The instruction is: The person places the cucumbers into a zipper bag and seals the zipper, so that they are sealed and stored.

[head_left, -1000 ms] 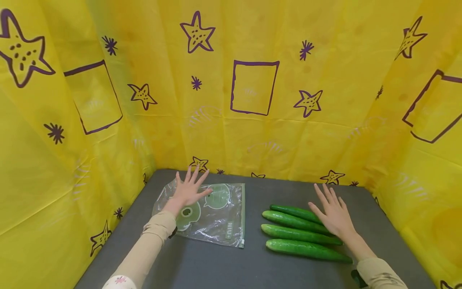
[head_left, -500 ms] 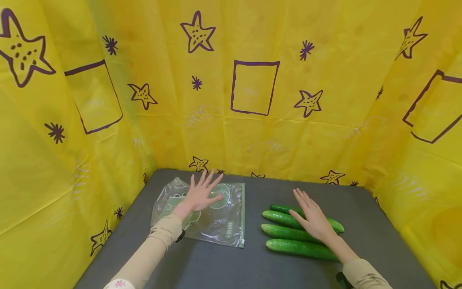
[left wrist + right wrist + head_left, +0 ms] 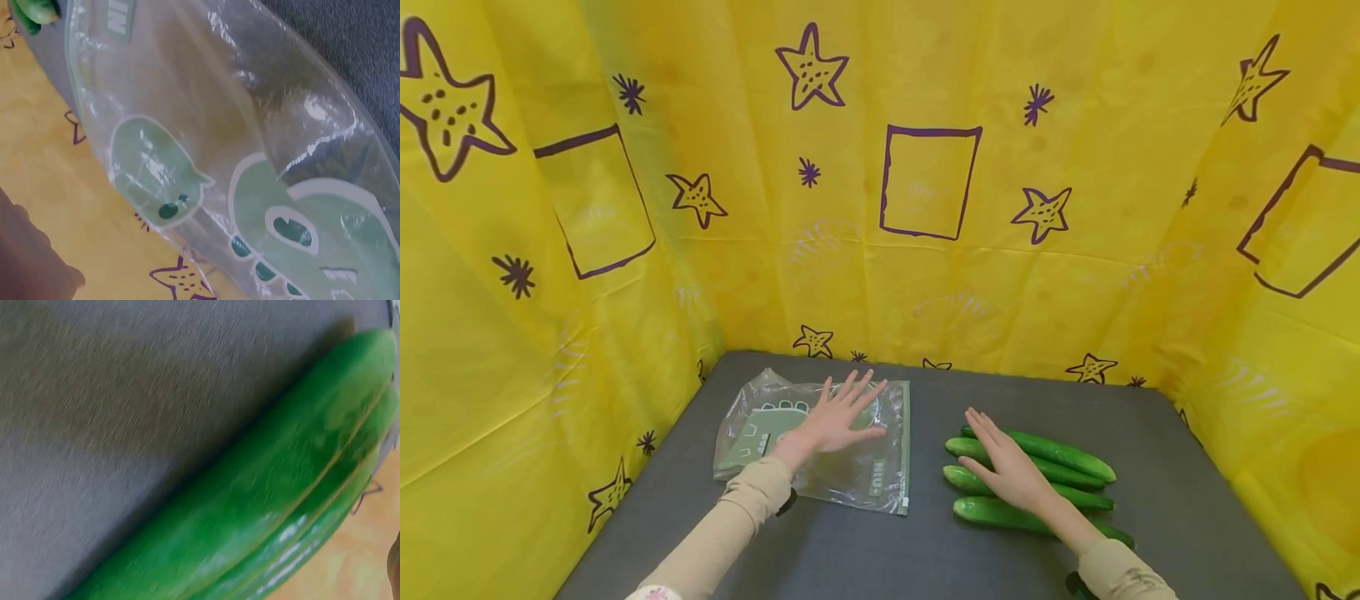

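Note:
A clear zip bag (image 3: pixel 850 490) with green cartoon prints lies flat on the left half of the table, its slider edge facing right. Over it my left hand (image 3: pixel 833 423) is spread, palm down, fingers straight. In the left wrist view the bag (image 3: pixel 187 69) fills most of the picture, with part of the hand (image 3: pixel 31 256) at the lower left, apart from it. Several long green cucumbers (image 3: pixel 1071 457) lie side by side on the right. My right hand (image 3: pixel 1011 471) is stretched out above their middle, holding nothing and partly covering them. The right wrist view shows the cucumbers (image 3: pixel 237 494) close up.
The dark grey table (image 3: pixel 850 558) is enclosed at the back and both sides by a yellow curtain (image 3: pixel 925 292) printed with purple stars and squares. Bag and cucumbers are separated by a strip of table.
My left hand has moved right across the bag and a little nearer. My right hand has swept left over the cucumbers from their right end. Bag and cucumbers have stayed put.

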### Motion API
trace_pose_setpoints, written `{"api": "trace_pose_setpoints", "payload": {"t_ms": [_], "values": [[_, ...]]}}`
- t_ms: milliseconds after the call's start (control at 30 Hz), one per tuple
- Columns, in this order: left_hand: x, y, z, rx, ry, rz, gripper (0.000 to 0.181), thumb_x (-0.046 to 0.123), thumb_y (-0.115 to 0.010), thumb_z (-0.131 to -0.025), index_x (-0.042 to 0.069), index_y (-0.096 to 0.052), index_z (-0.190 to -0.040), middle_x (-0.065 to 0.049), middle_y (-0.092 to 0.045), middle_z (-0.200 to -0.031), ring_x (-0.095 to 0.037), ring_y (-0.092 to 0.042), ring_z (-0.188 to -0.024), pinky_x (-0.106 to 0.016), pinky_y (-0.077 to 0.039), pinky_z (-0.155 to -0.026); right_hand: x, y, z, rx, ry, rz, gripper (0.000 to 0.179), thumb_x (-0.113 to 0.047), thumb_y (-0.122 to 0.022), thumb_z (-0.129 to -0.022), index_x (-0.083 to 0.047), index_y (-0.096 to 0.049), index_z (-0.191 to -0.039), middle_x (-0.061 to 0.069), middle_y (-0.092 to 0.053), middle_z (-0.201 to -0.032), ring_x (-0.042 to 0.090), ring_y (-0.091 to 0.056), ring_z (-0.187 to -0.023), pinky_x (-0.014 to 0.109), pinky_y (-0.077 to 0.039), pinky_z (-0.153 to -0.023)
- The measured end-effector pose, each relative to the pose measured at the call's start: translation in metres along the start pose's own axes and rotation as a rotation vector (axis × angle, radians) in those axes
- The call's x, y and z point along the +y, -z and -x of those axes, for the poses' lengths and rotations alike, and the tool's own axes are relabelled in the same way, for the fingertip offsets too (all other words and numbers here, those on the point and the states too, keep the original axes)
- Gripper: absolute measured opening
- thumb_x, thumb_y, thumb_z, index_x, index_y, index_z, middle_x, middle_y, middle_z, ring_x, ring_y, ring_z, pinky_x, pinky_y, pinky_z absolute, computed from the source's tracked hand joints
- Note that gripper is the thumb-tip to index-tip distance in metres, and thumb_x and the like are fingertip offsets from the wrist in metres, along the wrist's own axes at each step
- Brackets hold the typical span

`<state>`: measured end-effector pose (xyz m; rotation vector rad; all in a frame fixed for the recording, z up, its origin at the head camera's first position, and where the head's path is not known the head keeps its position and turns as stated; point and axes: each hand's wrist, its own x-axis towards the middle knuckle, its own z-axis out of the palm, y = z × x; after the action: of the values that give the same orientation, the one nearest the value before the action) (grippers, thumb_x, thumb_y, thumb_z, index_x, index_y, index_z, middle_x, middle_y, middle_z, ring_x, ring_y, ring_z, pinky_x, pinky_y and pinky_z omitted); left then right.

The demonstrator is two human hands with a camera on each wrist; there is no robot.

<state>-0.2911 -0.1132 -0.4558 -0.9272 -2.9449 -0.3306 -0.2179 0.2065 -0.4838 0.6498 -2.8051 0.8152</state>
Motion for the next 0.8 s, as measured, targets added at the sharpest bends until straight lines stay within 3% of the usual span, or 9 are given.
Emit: {"api": "trace_pose_setpoints", "payload": {"t_ms": [200,367,567,800], "values": [[0.005,-0.009,-0.001,-0.014,-0.044,0.007,0.082,0.062,-0.048,-0.089,0.027,-0.01,-0.153,-0.003,-0.004,-0.161,-0.031,-0.005,-0.147,-0.065,-0.001,-0.113,-0.013,-0.017,-0.005,-0.071,-0.004,-0.026,0.067,-0.031,-0.057,-0.095,-0.013,-0.023,-0.151,0.007,-0.023,-0.157,0.03,-0.026,-0.143,0.051,-0.032,-0.11],[0.012,-0.019,-0.002,-0.029,-0.057,0.057,0.081,0.057,-0.051,-0.09,0.023,-0.014,-0.153,-0.007,-0.009,-0.16,-0.037,-0.012,-0.146,-0.066,-0.006,-0.113,-0.025,-0.032,-0.011,-0.074,0.035,-0.042,0.06,-0.02,-0.056,-0.096,-0.007,-0.03,-0.148,0.013,-0.031,-0.154,0.033,-0.031,-0.141,0.05,-0.034,-0.109],[0.022,-0.036,-0.002,-0.064,-0.07,0.096,0.08,0.057,-0.05,-0.091,0.021,-0.014,-0.153,-0.01,-0.012,-0.16,-0.035,-0.013,-0.146,-0.064,-0.009,-0.114,-0.031,-0.05,-0.015,-0.11,0.113,0.007,0.053,-0.016,-0.055,-0.096,0.001,-0.037,-0.143,0.02,-0.04,-0.147,0.04,-0.035,-0.137,0.054,-0.036,-0.106],[0.028,-0.054,-0.001,-0.097,-0.057,0.121,0.08,0.055,-0.051,-0.091,0.016,-0.017,-0.152,-0.012,-0.016,-0.159,-0.034,-0.016,-0.146,-0.062,-0.01,-0.114,-0.036,-0.067,-0.012,-0.181,0.171,0.143,0.049,-0.019,-0.053,-0.096,0.004,-0.042,-0.139,0.019,-0.044,-0.144,0.037,-0.039,-0.135,0.051,-0.04,-0.105]]}}
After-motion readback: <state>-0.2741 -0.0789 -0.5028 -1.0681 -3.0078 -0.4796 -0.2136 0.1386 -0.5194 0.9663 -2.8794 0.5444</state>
